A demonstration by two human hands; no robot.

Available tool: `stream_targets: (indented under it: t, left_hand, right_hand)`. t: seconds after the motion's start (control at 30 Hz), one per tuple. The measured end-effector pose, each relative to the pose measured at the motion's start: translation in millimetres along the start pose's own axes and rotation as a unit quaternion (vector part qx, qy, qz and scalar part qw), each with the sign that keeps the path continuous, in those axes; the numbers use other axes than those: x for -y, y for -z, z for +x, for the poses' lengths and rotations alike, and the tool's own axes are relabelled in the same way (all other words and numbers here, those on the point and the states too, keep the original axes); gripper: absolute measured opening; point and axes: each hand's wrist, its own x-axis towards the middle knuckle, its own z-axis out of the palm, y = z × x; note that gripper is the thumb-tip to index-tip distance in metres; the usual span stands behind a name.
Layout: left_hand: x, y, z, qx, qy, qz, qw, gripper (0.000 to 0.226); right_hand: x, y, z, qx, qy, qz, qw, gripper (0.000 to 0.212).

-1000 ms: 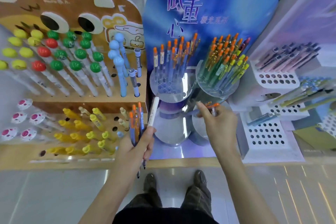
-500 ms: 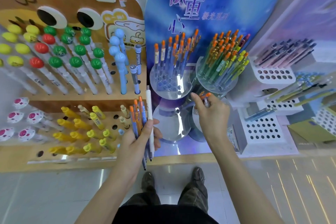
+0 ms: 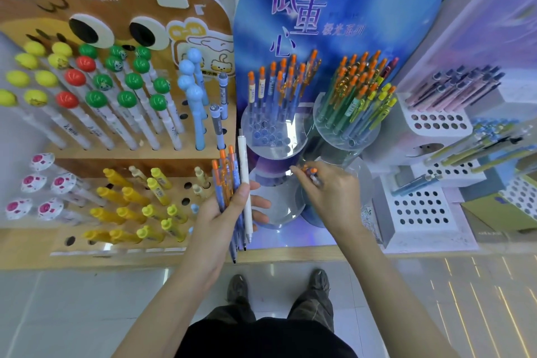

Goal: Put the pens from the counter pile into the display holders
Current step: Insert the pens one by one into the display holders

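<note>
Orange-capped pens (image 3: 225, 180) and one white pen (image 3: 243, 171) stand bunched in our left hand (image 3: 223, 218). We grip them upright beside the display so the stock stays within reach. Our right hand (image 3: 334, 195) pinches a single pen (image 3: 310, 173) over the lower clear holder (image 3: 363, 183), probably to seat it in a hole. The upper holder (image 3: 270, 136) is only partly filled.

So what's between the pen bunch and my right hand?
The low clear round holder sits between the pen bunch and the right hand pinching a pen, head view.
</note>
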Motion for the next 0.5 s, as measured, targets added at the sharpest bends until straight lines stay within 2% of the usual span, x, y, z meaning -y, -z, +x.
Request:
stream_targets:
  t: [0.1, 0.2, 0.4, 0.5]
  left_hand:
    - [-1.5, -0.5, 1.3, -0.002, 0.002, 0.000, 1.000, 0.031]
    - [-3.1, -1.7, 1.7, 0.000, 0.001, 0.005, 1.000, 0.033]
    - [-6.2, -4.8, 2.1, 0.008, 0.003, -0.001, 1.000, 0.033]
    - [-7.4, -5.4, 1.4, 0.013, 0.001, -0.001, 1.000, 0.031]
  right_hand:
    - [-2.7, -3.1, 1.9, -0.013, -0.063, 0.001, 0.998, 0.034]
    - [0.5, -9.1, 8.2, 0.009, -0.123, 0.024, 0.992, 0.039]
    - [3.0, -23.2, 16.6, 0.090, -0.189, -0.044, 0.977, 0.041]
    - [1.2, -21.9, 20.2, 0.120, -0.191, -0.055, 0.973, 0.045]
